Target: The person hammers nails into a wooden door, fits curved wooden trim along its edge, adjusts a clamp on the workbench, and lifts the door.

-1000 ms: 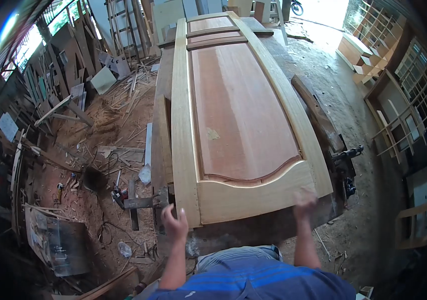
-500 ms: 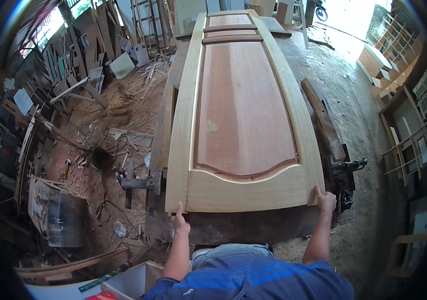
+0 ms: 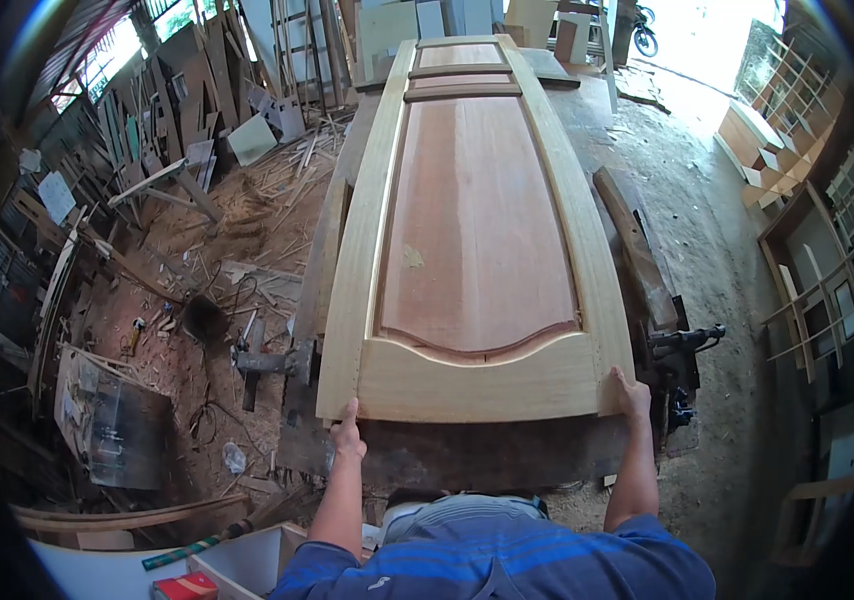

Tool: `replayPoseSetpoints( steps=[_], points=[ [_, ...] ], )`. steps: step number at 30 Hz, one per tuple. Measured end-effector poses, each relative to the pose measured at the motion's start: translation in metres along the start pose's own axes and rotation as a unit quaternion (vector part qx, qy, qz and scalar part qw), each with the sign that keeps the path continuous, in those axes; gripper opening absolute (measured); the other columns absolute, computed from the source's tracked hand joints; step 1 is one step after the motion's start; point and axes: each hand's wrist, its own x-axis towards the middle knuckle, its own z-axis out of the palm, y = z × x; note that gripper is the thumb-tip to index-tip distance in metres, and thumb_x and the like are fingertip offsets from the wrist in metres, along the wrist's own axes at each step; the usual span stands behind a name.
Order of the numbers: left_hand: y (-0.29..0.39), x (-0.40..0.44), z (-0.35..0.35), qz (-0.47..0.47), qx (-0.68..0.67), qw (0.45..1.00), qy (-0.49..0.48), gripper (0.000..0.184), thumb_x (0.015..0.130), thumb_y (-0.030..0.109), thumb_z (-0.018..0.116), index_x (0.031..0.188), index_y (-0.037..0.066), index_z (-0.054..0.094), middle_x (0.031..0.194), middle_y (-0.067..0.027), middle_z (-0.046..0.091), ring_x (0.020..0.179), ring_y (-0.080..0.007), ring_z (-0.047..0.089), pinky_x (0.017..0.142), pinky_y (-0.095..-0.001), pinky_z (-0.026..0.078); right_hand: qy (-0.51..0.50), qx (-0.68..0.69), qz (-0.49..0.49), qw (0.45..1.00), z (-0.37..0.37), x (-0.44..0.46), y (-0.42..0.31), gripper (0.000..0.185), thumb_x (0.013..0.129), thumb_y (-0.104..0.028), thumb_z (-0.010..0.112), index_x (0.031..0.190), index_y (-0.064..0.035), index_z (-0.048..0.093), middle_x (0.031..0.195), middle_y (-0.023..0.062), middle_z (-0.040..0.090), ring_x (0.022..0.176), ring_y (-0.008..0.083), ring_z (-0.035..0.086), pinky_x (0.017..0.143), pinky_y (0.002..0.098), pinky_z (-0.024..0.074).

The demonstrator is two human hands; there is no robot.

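Observation:
A pale wooden door (image 3: 477, 385) with reddish inset panels lies flat, its long side running away from me over a dark workbench (image 3: 467, 455). My left hand (image 3: 347, 436) grips the near left corner, thumb on top and fingers hidden beneath the edge. At the near right corner, my right hand (image 3: 633, 396) holds the door the same way, thumb on the upper face. The large panel (image 3: 482, 220) has a curved lower border and a small light patch near its left side.
Metal vises flank the bench at left (image 3: 272, 362) and right (image 3: 685, 342). A thick wooden bar (image 3: 637, 245) lies along the right side. Scraps and shavings litter the floor at left; boards (image 3: 162, 110) lean behind. Wooden frames (image 3: 812, 270) stand at right. A red box (image 3: 187, 587) sits at lower left.
The view has shifted slightly, so the background sits lower. The door's near end and both hands appear a little farther left and higher. Both hands keep their hold.

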Motion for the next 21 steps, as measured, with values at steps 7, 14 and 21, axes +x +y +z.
replayPoseSetpoints(
  steps=[7, 14, 21],
  points=[
    [-0.01, 0.002, -0.014, -0.036, 0.009, 0.999, -0.008, 0.079, 0.085, 0.029, 0.099, 0.148, -0.001, 0.062, 0.146, -0.0067, 0.064, 0.133, -0.022, 0.059, 0.113, -0.0396, 0.047, -0.01, -0.013, 0.012, 1.0, 0.005, 0.007, 0.004, 0.086, 0.087, -0.081, 0.075, 0.117, -0.0013, 0.083, 0.11, 0.0267, 0.081, 0.112, 0.0408, 0.079, 0.095, 0.0476, 0.0604],
    [-0.01, 0.027, -0.021, -0.08, -0.03, 0.991, -0.1, 0.075, 0.087, 0.02, 0.095, 0.15, -0.001, 0.06, 0.147, -0.0079, 0.064, 0.134, -0.0229, 0.059, 0.115, -0.0397, 0.046, -0.01, 0.06, 0.037, 0.997, 0.011, 0.013, 0.009, 0.075, 0.088, -0.068, 0.084, 0.115, 0.0021, 0.083, 0.104, 0.0214, 0.083, 0.104, 0.0315, 0.081, 0.092, 0.0438, 0.0608],
    [-0.013, 0.02, -0.023, -0.112, -0.034, 0.99, -0.084, 0.061, 0.089, 0.013, 0.091, 0.142, -0.005, 0.066, 0.144, -0.013, 0.069, 0.134, -0.0256, 0.063, 0.119, -0.0424, 0.046, -0.054, 0.073, 0.056, 0.994, 0.006, 0.017, 0.017, 0.077, 0.094, -0.065, 0.082, 0.109, 0.0108, 0.08, 0.094, 0.0115, 0.079, 0.09, 0.0169, 0.07, 0.082, 0.0368, 0.057]
  ],
)
